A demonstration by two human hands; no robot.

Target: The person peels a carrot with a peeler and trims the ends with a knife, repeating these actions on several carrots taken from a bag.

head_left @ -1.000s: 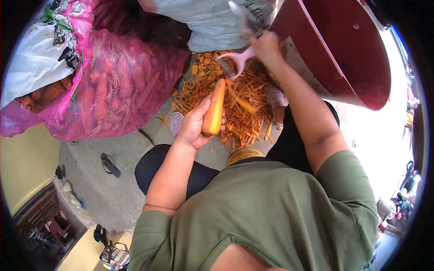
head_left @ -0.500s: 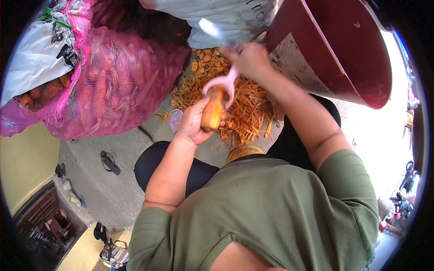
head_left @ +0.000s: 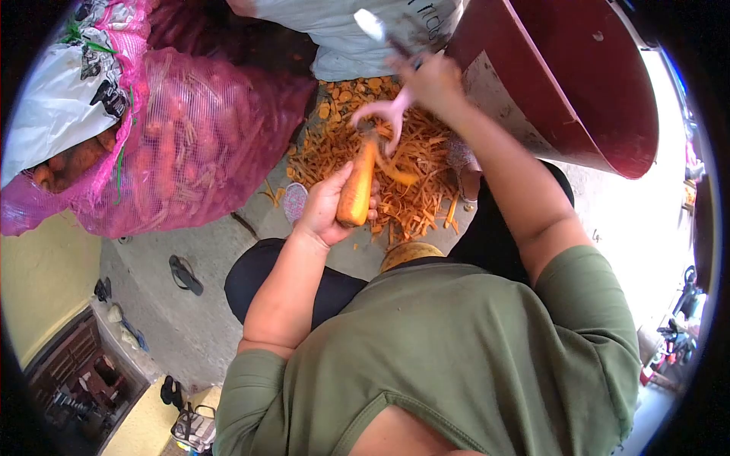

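Note:
My left hand (head_left: 325, 207) is wrapped round the thick end of a carrot (head_left: 356, 194), whose bright orange, peeled side faces up. In my right hand (head_left: 437, 85) is a pink Y-shaped peeler (head_left: 391, 114), its head at the carrot's far, narrow end. A curl of orange peel (head_left: 399, 177) hangs beside the carrot, blurred. The same hand also holds what looks like a knife (head_left: 372, 26), its bright blade pointing up and away. Beneath both hands lies a heap of carrot peelings (head_left: 418, 201) on the floor.
A pink mesh sack of carrots (head_left: 205, 137) stands at the left. White sacks (head_left: 346, 38) are at the back, with cut carrot pieces (head_left: 346, 95) before them. A large dark red tub (head_left: 525, 83) leans at the right. A loose sandal (head_left: 185, 275) lies on the floor.
My right hand has moved up and away with the peeler, which has slid towards the carrot's far end. A strip of peel now hangs off, and more of the carrot shows.

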